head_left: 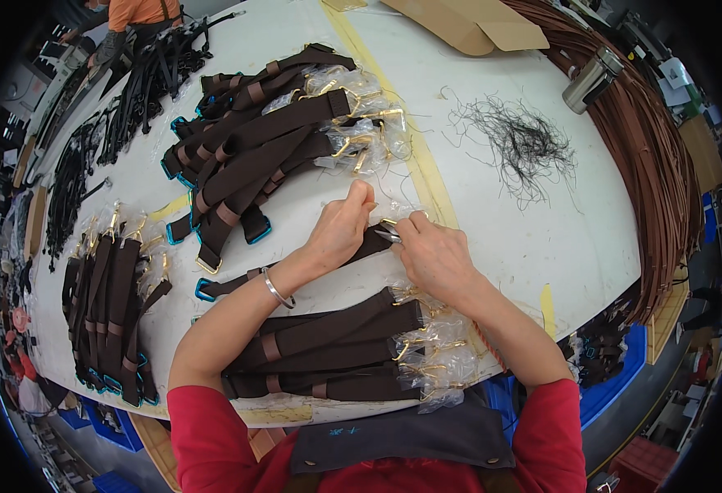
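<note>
A dark brown webbing strap lies across the white table under my hands, with a blue-edged buckle at its left end and gold hardware at its right end. My left hand is closed in a pinch just above the strap; what the fingers hold is too small to make out. Close beside it, my right hand grips small metal thread snips, their blades against the strap's end. Nearer to me lies a row of brown straps with plastic-wrapped gold hooks.
Beyond my hands lies a larger strap pile; another bundle sits at left. Loose black threads lie at right, near a steel flask and long brown strips. Cardboard and black straps are farther off, near another person.
</note>
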Available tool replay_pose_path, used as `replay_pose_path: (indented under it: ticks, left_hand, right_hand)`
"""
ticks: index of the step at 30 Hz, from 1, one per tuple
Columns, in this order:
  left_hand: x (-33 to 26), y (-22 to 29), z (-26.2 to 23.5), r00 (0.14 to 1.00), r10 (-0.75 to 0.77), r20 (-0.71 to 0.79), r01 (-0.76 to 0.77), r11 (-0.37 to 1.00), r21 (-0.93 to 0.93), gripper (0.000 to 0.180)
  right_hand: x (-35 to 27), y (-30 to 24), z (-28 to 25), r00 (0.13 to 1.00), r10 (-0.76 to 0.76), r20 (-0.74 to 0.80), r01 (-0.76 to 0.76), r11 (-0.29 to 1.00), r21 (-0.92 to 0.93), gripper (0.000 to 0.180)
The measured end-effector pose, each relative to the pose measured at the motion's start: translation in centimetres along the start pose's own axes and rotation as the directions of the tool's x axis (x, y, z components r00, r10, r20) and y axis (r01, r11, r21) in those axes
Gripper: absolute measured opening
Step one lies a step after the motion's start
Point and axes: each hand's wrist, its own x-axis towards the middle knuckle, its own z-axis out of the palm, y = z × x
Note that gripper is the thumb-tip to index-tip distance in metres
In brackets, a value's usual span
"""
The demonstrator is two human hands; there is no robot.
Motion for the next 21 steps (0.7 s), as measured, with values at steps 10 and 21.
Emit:
replay_pose_path:
  ticks: [10,21]
  left_hand:
    - [0.7,1.5,-0.4,0.950,-0.306,0.059,0.299,0.843,-0.447,0.003]
    - [1.1,0.7,-0.2,0.940,-0.323,0.112,0.328,0.761,-0.560,0.010]
  right_hand:
    - [0.3,-0.1,0.3,0.999,-0.031,-0.018,0.029,0.998,-0.062,0.011]
    - [0.6,-0.4,-0.2,0.999,-0.049,0.011,0.050,0.994,-0.097,0.014]
